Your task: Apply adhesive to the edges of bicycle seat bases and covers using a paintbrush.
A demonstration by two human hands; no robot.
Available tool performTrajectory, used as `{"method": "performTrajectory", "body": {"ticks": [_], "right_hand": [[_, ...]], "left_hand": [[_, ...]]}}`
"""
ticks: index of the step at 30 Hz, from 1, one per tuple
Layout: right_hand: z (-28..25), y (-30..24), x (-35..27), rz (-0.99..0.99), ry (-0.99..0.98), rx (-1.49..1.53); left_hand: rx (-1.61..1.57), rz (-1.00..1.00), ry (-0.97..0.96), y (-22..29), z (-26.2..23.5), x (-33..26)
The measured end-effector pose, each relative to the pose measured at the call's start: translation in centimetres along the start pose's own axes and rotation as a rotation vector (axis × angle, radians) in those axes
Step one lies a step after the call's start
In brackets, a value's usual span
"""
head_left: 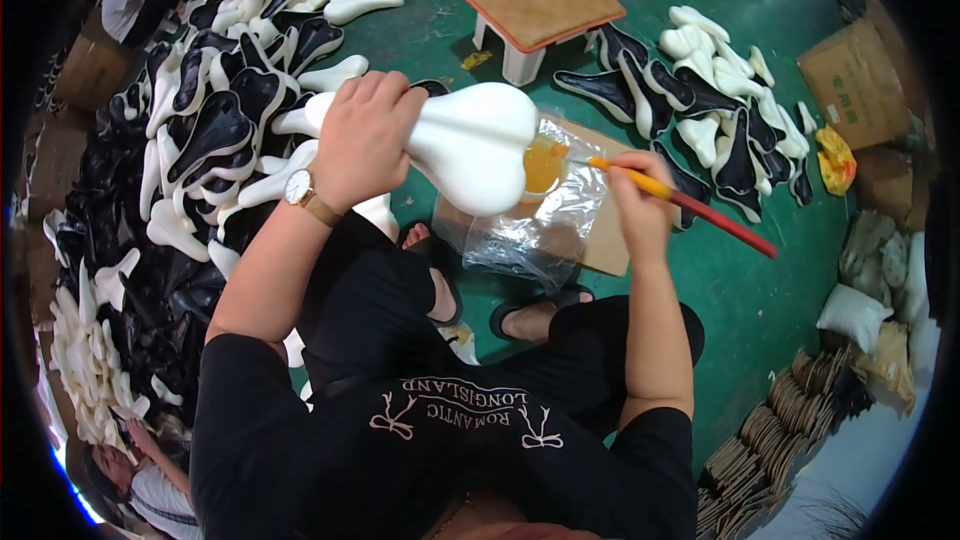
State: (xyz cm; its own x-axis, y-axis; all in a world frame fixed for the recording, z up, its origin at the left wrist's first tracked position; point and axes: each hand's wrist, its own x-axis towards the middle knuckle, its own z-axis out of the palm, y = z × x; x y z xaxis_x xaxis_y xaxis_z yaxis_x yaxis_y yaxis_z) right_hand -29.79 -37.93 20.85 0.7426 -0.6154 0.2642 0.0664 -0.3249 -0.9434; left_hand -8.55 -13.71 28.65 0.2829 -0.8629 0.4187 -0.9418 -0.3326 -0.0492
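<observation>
My left hand (368,130), with a watch on its wrist, grips a white bicycle saddle pad (480,140) by its narrow end. The pad's broad, two-lobed end points right, smooth side up. In my right hand (643,202) is a brush (715,220) with a yellow and red handle, held like a pen. The brush's tip lies beside an amber, glue-like liquid (543,172), which the pad partly hides. Under these are a clear plastic sheet (515,245) and a cardboard box (608,230) between my feet.
Black-and-white saddle parts (230,130) are heaped on the left, and more saddle pieces (735,155) lie at right. A low stool (545,5) stands ahead. Cardboard boxes (855,80) and stacked cardboard (790,420) line the right. Another person (140,480) is at lower left, one more (125,5) at upper left.
</observation>
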Motion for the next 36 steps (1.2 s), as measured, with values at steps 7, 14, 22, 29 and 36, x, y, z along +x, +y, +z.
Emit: {"method": "performTrajectory", "body": {"ticks": [7, 14, 22, 29, 36], "right_hand": [[3.4, -4.9, 0.5, -0.279, -0.201, 0.060], [0.5, -4.8, 0.5, -0.296, -0.030, -0.026], [-2.3, -2.7, 1.8, -0.258, 0.016, -0.255], [-1.8, -2.4, 2.0, -0.156, 0.028, -0.231], [-5.0, -1.9, -0.3, 0.010, 0.139, 0.168]], "left_hand": [[-0.022, 0.026, -0.037, 2.1, 1.0, 0.8], [0.014, -0.033, 0.015, 2.2, 0.5, 1.3], [-0.022, -0.083, 0.007, 1.7, 0.0, 1.4], [-0.060, -0.133, 0.012, 1.8, -0.6, 1.4], [-0.364, -0.422, -0.195, 0.8, 3.2, 3.7]]}}
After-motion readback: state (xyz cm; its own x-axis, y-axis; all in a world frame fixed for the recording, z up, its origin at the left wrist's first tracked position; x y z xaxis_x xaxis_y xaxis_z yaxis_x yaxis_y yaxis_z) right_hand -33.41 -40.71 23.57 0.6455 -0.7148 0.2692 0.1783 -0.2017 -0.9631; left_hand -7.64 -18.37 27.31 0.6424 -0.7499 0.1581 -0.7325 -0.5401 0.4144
